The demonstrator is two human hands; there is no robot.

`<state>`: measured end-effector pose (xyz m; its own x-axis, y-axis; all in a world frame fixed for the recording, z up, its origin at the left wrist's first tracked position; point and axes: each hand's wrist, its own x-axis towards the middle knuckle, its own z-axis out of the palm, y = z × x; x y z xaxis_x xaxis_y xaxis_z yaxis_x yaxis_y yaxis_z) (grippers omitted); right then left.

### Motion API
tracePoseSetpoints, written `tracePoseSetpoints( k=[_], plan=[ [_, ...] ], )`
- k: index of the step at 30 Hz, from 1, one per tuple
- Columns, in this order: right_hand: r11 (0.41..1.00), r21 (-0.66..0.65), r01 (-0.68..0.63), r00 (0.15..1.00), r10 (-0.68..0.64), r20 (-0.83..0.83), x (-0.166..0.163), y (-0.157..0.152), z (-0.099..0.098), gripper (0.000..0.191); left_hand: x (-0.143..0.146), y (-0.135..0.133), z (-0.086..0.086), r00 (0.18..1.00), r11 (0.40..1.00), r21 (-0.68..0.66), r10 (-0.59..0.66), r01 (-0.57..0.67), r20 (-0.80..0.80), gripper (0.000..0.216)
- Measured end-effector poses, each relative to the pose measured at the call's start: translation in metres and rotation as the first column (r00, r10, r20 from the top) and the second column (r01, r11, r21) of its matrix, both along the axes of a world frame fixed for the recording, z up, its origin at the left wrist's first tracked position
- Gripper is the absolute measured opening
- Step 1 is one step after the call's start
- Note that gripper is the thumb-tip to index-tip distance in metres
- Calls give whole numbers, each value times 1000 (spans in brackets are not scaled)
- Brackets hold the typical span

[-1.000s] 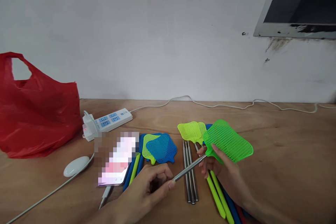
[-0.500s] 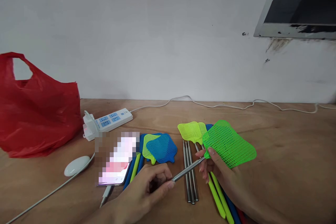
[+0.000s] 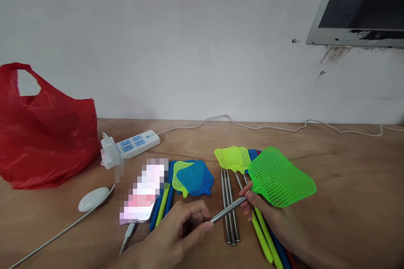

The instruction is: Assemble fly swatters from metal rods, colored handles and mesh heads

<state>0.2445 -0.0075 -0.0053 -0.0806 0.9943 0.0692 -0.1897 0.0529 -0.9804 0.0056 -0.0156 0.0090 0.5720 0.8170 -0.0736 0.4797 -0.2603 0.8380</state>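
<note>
Now your left hand [image 3: 178, 235] is pinching the metal rod [image 3: 227, 209] tightly, and your right hand [image 3: 271, 218] is gripping the green swatter head [image 3: 280, 176] at the rod's 2 o'clock end. Bare table [image 3: 353, 201] is lying open at 3 o'clock, while loose rods [image 3: 232, 235] are crowding underneath.

text: none legible | phone screen [image 3: 143, 191]: blurred | power strip [image 3: 131, 146]: markings too small

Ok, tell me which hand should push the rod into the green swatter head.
Left, probably: the left hand pinches the rod at its near end, tip aimed at the neck of the green swatter head, which the right hand holds.
</note>
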Motion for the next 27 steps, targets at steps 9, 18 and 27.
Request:
tracePoseSetpoints(
  k=[9,18,27],
  plan=[
    [955,-76,287,947,-295,-125,22,22,-2,37,-6,7,1,999,1000,-6,15,-15,40,37],
    [930,-88,357,892,-367,-265,23,29,3,37,-6,11,2,999,999,-21,35,-35,0,38],
    [995,-68,70,983,-81,-166,2,8,-5,27,-2,8,-3,999,999,-17,36,-36,-15,36]
  ],
)
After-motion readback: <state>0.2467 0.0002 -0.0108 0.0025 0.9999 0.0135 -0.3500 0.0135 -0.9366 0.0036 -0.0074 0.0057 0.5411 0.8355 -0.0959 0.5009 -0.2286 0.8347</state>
